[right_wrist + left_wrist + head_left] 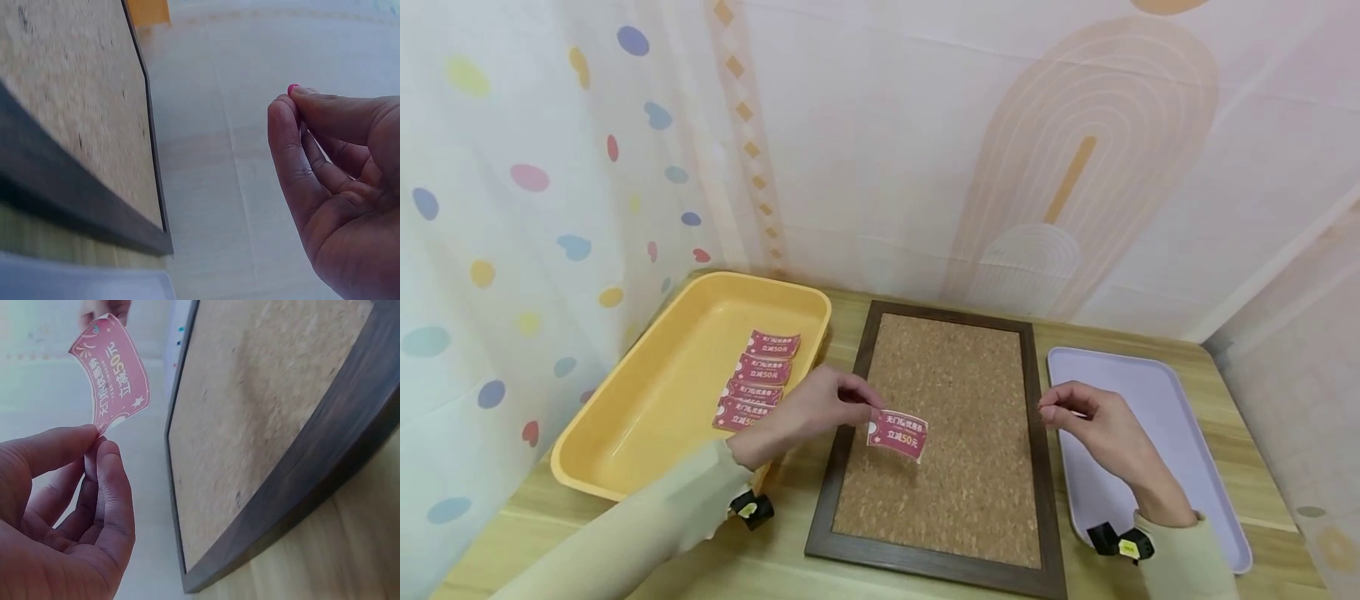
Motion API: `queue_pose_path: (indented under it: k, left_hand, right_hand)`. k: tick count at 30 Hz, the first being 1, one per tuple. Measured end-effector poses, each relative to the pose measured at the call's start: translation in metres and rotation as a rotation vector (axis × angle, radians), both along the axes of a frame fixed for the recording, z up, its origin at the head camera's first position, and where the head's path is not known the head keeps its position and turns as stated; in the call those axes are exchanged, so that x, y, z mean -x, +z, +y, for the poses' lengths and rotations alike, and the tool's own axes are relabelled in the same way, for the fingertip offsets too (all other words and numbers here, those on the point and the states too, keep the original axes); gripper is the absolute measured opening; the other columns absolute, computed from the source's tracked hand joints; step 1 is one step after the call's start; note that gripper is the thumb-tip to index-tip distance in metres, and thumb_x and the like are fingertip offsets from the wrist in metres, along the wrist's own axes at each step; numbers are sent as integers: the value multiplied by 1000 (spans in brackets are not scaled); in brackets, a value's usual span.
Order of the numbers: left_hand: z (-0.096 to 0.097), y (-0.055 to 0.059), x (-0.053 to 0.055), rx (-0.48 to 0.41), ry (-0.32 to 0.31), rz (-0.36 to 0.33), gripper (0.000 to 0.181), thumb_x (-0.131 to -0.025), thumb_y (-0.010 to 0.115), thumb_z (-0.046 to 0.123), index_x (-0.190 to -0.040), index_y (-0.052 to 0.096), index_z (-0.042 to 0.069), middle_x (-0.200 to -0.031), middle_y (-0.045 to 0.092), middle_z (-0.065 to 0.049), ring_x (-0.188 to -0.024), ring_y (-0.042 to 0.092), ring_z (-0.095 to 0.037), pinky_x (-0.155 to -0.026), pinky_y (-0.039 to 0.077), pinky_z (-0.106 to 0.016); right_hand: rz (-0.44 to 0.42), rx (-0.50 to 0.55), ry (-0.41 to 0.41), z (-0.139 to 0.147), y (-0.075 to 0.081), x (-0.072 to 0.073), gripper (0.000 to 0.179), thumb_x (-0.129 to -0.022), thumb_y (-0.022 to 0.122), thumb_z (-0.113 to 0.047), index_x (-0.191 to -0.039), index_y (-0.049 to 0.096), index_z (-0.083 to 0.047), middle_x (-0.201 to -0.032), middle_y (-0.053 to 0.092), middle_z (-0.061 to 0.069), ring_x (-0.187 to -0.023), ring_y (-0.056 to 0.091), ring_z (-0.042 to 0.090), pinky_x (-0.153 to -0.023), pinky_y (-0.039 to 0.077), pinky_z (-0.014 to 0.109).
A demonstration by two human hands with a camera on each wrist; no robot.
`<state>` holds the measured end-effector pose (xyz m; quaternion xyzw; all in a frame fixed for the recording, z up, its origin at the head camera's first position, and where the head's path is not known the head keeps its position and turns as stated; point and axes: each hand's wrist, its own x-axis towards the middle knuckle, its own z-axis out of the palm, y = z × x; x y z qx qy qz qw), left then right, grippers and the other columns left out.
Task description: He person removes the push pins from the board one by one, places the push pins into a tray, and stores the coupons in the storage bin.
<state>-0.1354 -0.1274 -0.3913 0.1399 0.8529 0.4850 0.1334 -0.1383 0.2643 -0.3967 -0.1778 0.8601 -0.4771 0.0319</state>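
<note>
In the head view my left hand [823,408] pinches one edge of a red coupon [898,435] with white and yellow lettering. The coupon, slightly bowed, hangs above the cork board [958,358], which has a dark wooden frame. The left wrist view shows thumb and fingertips on a corner of the coupon [115,375]. Above the board's right edge and the lilac tray [1120,367] is my right hand [1101,425]. It pinches a small pink pushpin [292,89] between thumb and fingers; only the rounded pink end shows.
On the left stands a yellow tray [647,375] with several more red coupons [763,371] in an overlapping column, partly behind my left hand. Small coloured dots [180,342] show on the lilac tray in the left wrist view. A patterned curtain [880,150] hangs behind the table.
</note>
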Motion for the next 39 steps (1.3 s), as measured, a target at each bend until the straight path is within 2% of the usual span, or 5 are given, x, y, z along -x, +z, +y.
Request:
queue_pose_path:
  k: [8, 16, 23, 32, 39]
  left_hand:
    - [-31, 11, 3, -8, 63, -7, 10, -92, 76, 16, -99, 81, 10, -98, 75, -3, -85, 60, -20, -75, 51, -34]
    - [-75, 21, 2, 28, 106, -20, 11, -93, 77, 18, -100, 80, 10, -97, 73, -4, -89, 61, -22, -80, 54, -39]
    - [-108, 29, 3, 33, 127, -35, 18, -95, 75, 17, -107, 77, 4, -100, 72, -6, -90, 61, -22, -77, 53, -31]
    - [-148, 25, 4, 35, 115, -79, 19, -96, 71, 11, -109, 74, -2, -97, 70, -7, -86, 63, -19, -79, 56, -33]
    - [-161, 20, 8, 82, 87, -104, 19, -97, 69, 10, -111, 74, -3, -99, 71, -7, -89, 64, -18, -82, 56, -33]
  right_hand:
    - [36, -48, -44, 23, -3, 7, 13, -101, 67, -10, -104, 70, 2, -93, 72, 15, -83, 70, 13, -76, 59, 29]
    - [42, -42, -58, 44, -11, 13, 10, -99, 67, -3, -105, 70, 5, -96, 71, 6, -81, 69, 9, -73, 57, 23]
    - [65, -83, -58, 57, -11, 15, 9, -100, 67, -3, -104, 69, 4, -91, 71, 10, -75, 67, 12, -70, 55, 22]
    - [48, -95, -56, 72, -13, 16, 9, -99, 64, 3, -106, 67, 8, -89, 71, 3, -76, 68, 12, -72, 55, 18]
    - [18, -98, -85, 85, -17, 20, 11, -98, 63, 6, -108, 67, 10, -90, 69, -2, -78, 67, 7, -72, 55, 17]
